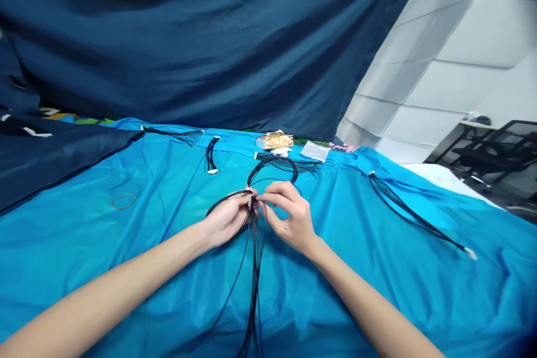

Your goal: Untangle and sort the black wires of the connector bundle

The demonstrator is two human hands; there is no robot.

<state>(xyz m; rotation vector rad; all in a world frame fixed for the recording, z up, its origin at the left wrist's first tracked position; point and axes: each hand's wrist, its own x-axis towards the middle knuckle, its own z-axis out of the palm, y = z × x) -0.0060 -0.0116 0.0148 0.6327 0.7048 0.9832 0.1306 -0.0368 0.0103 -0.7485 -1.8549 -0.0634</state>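
In the middle of the head view, my left hand (226, 219) is closed around a small connector (250, 201) at the head of a bundle of black wires. The bundle's loose wires (254, 285) hang down toward me, and more wire loops up (273, 160) behind the hands. My right hand (292, 217) comes from the right with thumb and forefinger pinched at the connector's side. A thin black wire seems to lie between these fingertips, though the tips partly hide it.
On the blue cloth (335, 279) lie black cable bundles with white ends, one at right (415, 212), one short (212, 155) and one at the far left (172, 133). A rubber band (123, 196), a gold packet (274, 140) and a clear bag (315, 151) lie there too.
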